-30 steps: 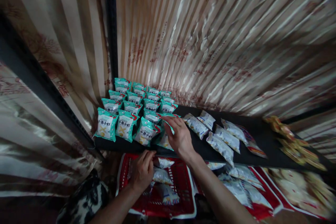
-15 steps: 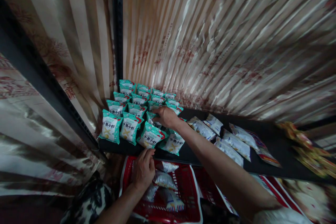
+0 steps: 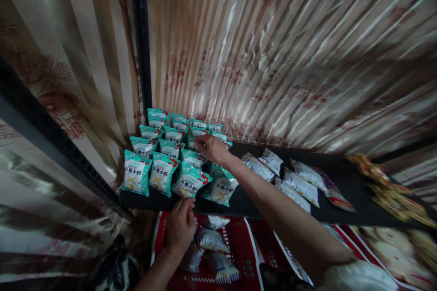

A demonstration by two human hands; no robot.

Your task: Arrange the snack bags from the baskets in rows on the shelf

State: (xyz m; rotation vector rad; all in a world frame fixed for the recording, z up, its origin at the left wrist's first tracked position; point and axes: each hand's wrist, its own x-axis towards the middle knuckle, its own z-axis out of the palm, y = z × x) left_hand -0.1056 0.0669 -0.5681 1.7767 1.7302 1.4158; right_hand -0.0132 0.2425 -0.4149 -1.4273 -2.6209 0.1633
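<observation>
Rows of green-and-white snack bags point(image 3: 136, 173) stand upright on a black shelf point(image 3: 239, 209). Among the middle rows is my right hand point(image 3: 210, 148), its fingers bent and drawn together beside the bags in the third column. Whether the fingertips grip a bag is hidden. Lower down, my left hand point(image 3: 180, 226) lies at the shelf's front edge, just under a leaning front-row snack bag point(image 3: 191, 182). Its fingers are curled together, with nothing visible in them. Beneath that hand is a red basket point(image 3: 246, 254) with several white snack packets point(image 3: 212, 240) inside.
More white packets point(image 3: 300, 182) lie flat on the shelf to the right, with yellow-gold packages point(image 3: 389, 191) farther along. A dark metal post point(image 3: 140, 45) rises at the back left corner. Patterned curtain point(image 3: 259, 54) hangs behind and at the left.
My right hand has shifted slightly back from a second-row bag, which now shows more fully. My left hand stays by the shelf edge. The whole view has shifted a little.
</observation>
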